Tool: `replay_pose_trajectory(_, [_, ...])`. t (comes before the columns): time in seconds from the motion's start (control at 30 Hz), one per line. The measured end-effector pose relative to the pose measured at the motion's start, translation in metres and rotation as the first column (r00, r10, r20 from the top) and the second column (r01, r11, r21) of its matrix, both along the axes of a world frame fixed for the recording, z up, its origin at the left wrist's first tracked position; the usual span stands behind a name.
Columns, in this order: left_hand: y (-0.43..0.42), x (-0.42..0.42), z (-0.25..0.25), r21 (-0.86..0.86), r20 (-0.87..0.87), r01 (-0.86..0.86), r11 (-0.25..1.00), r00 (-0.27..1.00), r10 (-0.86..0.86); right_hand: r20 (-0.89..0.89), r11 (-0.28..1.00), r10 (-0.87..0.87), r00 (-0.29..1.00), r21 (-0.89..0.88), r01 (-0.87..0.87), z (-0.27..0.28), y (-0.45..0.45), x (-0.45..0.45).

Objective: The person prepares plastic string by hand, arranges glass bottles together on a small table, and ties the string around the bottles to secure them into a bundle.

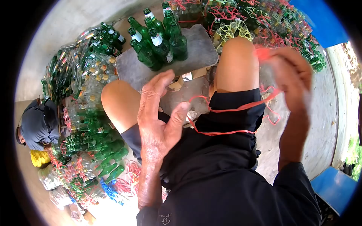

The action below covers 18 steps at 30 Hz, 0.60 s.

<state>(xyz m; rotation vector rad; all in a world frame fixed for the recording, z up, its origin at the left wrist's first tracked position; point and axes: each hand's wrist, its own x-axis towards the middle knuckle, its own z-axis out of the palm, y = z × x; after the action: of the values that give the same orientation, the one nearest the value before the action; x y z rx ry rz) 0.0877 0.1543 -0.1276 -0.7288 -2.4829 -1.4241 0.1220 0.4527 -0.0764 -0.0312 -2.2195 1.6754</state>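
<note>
My left hand [156,113] is held up over my lap, fingers stretched out and thumb apart. A loop of red plastic string [241,108] runs from beside its thumb tip across my dark shorts toward the right. My right hand [292,73] is raised beside my right knee and smeared by motion. Its fingers are closed on a blurred red piece of the string. In front of my knees, a cluster of green glass bottles [160,45] stands upright on a grey slab [200,47].
Piles of green and clear bottles [94,81] line the left side. More bottles bound with red and yellow string [260,22] lie at the back right. A person in a dark shirt [39,124] sits at far left. A blue surface [335,188] is at lower right.
</note>
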Motion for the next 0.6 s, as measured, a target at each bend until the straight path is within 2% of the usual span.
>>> replay_pose_trajectory(0.03, [0.008,0.000,0.010,0.067,-0.048,0.019,0.998,0.999,-0.015,0.018,0.994,0.092,0.996,0.049,-0.093,0.001,-0.021,-0.004])
replay_pose_trajectory(0.07, [0.016,-0.002,0.018,0.112,-0.093,0.075,0.991,0.994,-0.064,0.099,0.967,0.164,0.981,0.178,-0.180,0.003,-0.032,-0.006])
replay_pose_trajectory(0.1, [0.022,-0.003,0.016,0.133,-0.078,0.116,0.984,0.991,-0.106,0.105,0.964,0.263,0.959,0.013,-0.266,-0.012,-0.044,-0.009])
replay_pose_trajectory(0.17, [0.031,-0.006,0.010,0.180,-0.045,0.198,0.963,0.980,-0.194,0.208,0.936,0.352,0.913,-0.090,-0.340,-0.016,-0.064,-0.007])
replay_pose_trajectory(0.23, [0.036,-0.006,0.002,0.081,-0.055,0.209,0.974,0.977,-0.205,0.247,0.907,0.418,0.874,-0.174,-0.385,-0.018,-0.074,-0.009])
replay_pose_trajectory(0.3, [0.037,0.003,0.007,0.186,0.319,0.169,0.968,0.921,-0.222,0.241,0.893,0.431,0.870,-0.255,-0.371,-0.034,-0.074,-0.011])
replay_pose_trajectory(0.33, [0.035,0.004,0.001,0.212,0.345,0.184,0.960,0.905,-0.249,0.237,0.883,0.437,0.868,-0.296,-0.364,-0.041,-0.072,-0.013])
replay_pose_trajectory(0.4, [0.028,0.003,-0.014,0.266,0.399,0.207,0.942,0.866,-0.303,0.278,0.888,0.453,0.847,-0.224,-0.402,-0.045,-0.063,-0.012])
replay_pose_trajectory(0.47, [0.022,0.002,-0.010,0.325,0.503,0.161,0.932,0.805,-0.315,0.353,0.882,0.467,0.811,-0.123,-0.454,-0.042,-0.051,-0.013])
replay_pose_trajectory(0.53, [0.016,0.001,-0.010,0.359,0.542,0.134,0.924,0.776,-0.323,0.337,0.868,0.487,0.806,-0.084,-0.489,-0.045,-0.036,-0.013])
replay_pose_trajectory(0.6, [0.014,0.001,-0.007,0.505,0.554,0.067,0.860,0.739,-0.383,0.309,0.874,0.467,0.828,-0.021,-0.485,-0.041,-0.023,-0.011])
